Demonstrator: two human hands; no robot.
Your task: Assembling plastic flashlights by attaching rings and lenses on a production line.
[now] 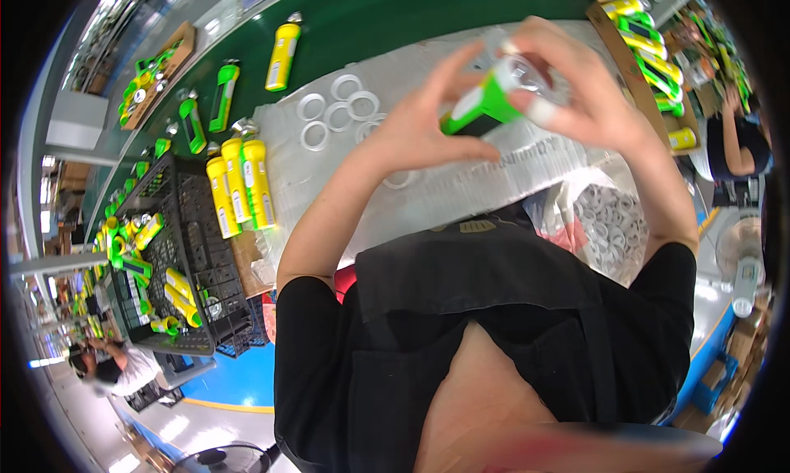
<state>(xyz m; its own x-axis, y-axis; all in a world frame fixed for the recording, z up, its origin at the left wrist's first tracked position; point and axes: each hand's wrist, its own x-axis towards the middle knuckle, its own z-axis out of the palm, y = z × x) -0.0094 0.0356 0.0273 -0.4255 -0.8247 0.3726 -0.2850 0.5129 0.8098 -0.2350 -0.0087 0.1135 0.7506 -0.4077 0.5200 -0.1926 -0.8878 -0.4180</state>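
Workshop interior, cluttered. Dark green surface (362, 20), topped by a grey sheet (317, 189). Item one: green-and-black flashlight (494, 99), blurred, raised above the sheet between both hands. Right hand (588, 95): grip narrow, closed around its clear-looking end, white coverings on thumb and a fingertip. Left hand (424, 123): thumb and fingers spread around the opposite end; cannot tell whether this grip presses on it. Loose white rings (336, 115): on the sheet, left of the hands. Plastic bag (586, 179) of more rings: near the person's right forearm. Three yellow flashlights (257, 185): grouped beside a black crate (193, 267). Cardboard box (629, 86) of flashlights: right. Risks, as judged: smooth casing could slip if the right fingers loosen; a low left forearm sweep could scatter rings or topple the yellow group.
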